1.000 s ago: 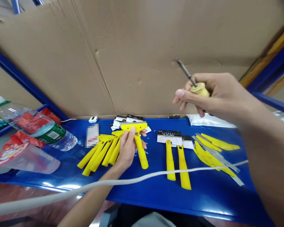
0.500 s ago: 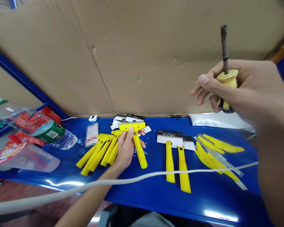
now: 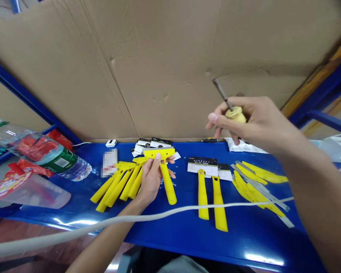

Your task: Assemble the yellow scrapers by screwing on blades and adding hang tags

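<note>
head view: nearest us, a white cable (image 3: 142,218) crosses; our right hand (image 3: 251,117) is clamped round a screwdriver (image 3: 236,115), held high, tip up; our left hand (image 3: 151,178) pinches a yellow scraper (image 3: 167,182) over the table (image 3: 182,235), near yellow handles (image 3: 119,187); printed cards (image 3: 160,143) lie beyond, then cardboard (image 3: 170,68).

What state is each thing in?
Yellow T-shaped scraper: held in left hand
Screwdriver: held in right hand, shaft upward
Water bottle: capped
Plastic cup: straw inserted
Carded yellow handles: lying down
Rear screwdriver: lying down
Curved yellow pieces: lying loose
</note>
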Tool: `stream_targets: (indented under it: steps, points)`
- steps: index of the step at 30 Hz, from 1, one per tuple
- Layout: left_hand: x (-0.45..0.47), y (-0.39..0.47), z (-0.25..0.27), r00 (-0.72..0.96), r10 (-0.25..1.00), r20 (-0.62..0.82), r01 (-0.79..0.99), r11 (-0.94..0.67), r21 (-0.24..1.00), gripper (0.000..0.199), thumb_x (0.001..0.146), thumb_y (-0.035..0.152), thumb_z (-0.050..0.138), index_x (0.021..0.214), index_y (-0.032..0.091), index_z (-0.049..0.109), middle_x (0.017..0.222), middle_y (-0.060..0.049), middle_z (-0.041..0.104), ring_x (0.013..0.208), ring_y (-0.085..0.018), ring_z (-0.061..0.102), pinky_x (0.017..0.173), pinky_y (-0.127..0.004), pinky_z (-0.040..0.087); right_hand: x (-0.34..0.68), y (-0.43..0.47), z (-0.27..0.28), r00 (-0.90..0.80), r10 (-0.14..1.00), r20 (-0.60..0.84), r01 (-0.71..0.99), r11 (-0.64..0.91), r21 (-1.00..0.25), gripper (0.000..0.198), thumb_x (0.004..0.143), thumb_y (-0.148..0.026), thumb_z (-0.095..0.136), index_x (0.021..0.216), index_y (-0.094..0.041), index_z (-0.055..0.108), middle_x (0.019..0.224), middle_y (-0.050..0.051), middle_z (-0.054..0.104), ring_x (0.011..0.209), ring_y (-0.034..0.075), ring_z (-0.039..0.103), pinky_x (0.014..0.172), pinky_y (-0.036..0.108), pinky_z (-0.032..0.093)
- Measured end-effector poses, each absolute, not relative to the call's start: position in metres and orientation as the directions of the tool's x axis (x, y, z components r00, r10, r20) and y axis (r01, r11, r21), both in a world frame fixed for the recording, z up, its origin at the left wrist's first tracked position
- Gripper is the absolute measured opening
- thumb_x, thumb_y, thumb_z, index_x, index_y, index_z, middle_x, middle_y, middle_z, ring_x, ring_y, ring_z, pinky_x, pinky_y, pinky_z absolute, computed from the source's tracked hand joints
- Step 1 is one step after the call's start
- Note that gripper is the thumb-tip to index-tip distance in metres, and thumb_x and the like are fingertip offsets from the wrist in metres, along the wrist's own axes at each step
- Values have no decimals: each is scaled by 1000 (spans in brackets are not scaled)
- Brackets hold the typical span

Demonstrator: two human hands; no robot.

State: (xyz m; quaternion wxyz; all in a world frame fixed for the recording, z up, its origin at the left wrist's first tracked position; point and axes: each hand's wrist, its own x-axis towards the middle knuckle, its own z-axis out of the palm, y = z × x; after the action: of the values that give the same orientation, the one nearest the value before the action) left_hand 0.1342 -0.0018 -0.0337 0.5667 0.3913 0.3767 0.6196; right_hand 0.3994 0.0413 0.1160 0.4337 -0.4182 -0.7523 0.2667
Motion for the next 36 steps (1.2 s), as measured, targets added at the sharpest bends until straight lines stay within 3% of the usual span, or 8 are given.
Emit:
stream_targets:
  steps: [4,10,18,26,30,36]
  points:
    - [137,-4,-35,5,998,70,-385,-63,921,46,96,54,80,116,15,70,113,-15,82,71,-22,78,58,-32,64,387,45,100,-401,842,361,375,511,-773,35,94,-57,82,96,-22,82,76,3,77,56,13,63,39,22,46]
    - [146,-7,-17,148,973,180,-193,-150,970,51,103,57,70,132,15,69,113,-14,81,66,-18,76,54,-29,62,364,44,81,-573,737,358,323,605,-728,34,100,-52,75,113,-22,86,112,7,83,78,16,67,61,28,49]
    - [157,0,19,194,956,220,-101,-204,974,69,101,57,72,154,16,58,102,-10,82,53,-14,70,50,-26,61,370,42,85,-557,763,328,327,565,-758,31,102,-49,72,99,-20,83,79,1,74,59,12,51,60,29,45]
    - [154,1,10,228,955,190,-183,-149,972,70,98,57,76,155,20,58,102,-11,83,51,-15,68,46,-26,59,371,46,83,-612,722,321,312,594,-741,22,101,-40,70,99,-21,81,103,5,84,91,20,73,77,32,51]
    - [148,4,4,222,962,157,-211,-109,971,67,100,54,76,154,19,60,101,-12,82,55,-17,71,48,-28,60,370,48,79,-614,722,319,327,600,-730,24,101,-43,71,97,-21,80,93,3,82,86,20,72,75,32,49]
    - [141,8,-5,223,964,146,-204,-100,974,60,100,55,74,148,19,64,103,-11,83,54,-16,70,47,-30,60,361,53,67,-582,730,358,337,617,-711,23,100,-41,70,98,-21,80,101,5,83,89,21,71,80,35,51]
